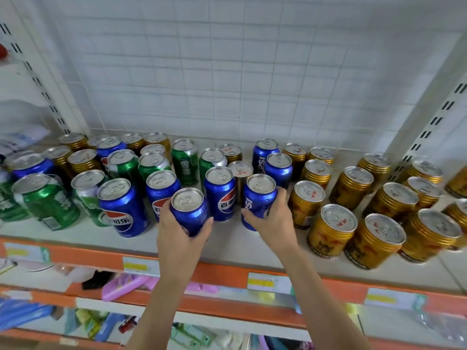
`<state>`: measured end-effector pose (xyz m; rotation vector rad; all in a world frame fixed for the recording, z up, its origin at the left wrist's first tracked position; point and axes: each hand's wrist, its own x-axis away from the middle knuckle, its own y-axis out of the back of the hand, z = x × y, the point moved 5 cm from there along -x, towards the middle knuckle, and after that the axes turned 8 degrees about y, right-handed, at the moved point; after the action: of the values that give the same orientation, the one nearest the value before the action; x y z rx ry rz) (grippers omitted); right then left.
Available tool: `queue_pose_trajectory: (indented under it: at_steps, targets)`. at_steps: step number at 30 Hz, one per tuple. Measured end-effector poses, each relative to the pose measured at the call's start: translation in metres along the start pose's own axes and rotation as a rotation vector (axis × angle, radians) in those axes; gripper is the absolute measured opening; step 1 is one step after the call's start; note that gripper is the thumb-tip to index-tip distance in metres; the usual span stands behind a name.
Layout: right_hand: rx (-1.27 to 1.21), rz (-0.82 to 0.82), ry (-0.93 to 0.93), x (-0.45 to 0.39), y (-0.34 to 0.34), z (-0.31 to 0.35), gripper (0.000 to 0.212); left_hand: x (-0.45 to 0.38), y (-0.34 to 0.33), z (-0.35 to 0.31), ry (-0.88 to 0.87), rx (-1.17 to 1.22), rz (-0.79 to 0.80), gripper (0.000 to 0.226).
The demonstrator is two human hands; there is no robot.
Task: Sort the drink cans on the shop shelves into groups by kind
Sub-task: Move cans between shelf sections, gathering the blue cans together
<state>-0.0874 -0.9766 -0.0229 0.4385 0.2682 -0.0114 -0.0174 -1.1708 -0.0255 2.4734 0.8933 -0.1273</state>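
At the bottom of the frame, two bare forearms reach up from below toward the shelf. Beneath them, lower shelves hold blurred packets, among them a pink packet at lower left. The orange shelf edge crosses the frame from left to lower right, carrying white price labels with yellow patches.

Just past that edge, near the centre, the left hand wraps its fingers and thumb round a blue cola can, which leans slightly toward the camera; I cannot tell whether it touches the shelf. To its right, the right hand grips a second blue can from its right side, fingers curled behind it and thumb across the front. This can stands among the others on the white shelf.

Between the two held cans stands another blue can with its logo facing forward. Left of the hands, a large blue can stands at the front, with green cans further toward the left edge, some tilted. In the lower right of the frame, gold cans with ribbed walls stand in a loose cluster reaching to the right edge.

Further back, the kinds are mixed: green, blue and gold cans stand interleaved across the left and middle, including a green can and a blue can near the rear, and a slim gold can in the middle.

Behind everything rises a white wire grid panel, flanked by slotted white uprights at both sides.
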Motion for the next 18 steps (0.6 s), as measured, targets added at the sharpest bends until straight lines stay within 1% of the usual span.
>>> queue_pose_trajectory:
  at_steps: [3,6,9,11,14,18]
  targets:
    - [0.020,0.061,0.016,0.016,0.007,-0.001,0.077,0.000,0.001,-0.003,0.020,0.045,0.012,0.074]
    - [0.065,0.111,0.053,0.037,0.025,0.002,0.078,0.016,0.003,-0.018,-0.005,0.064,-0.014,0.071]
    - [0.070,0.168,0.110,0.057,0.064,0.015,0.074,0.048,0.000,-0.043,-0.039,0.088,-0.017,0.072]
    - [0.049,0.185,0.139,0.072,0.096,0.022,0.075,0.073,-0.005,-0.064,-0.079,0.097,0.003,0.074]
    - [0.023,0.155,0.159,0.103,0.144,0.015,0.076,0.112,-0.021,-0.096,-0.141,0.131,0.089,0.073]
    - [-0.021,0.013,0.052,0.159,0.210,-0.030,0.069,0.173,-0.058,-0.126,-0.209,0.166,0.241,0.072]
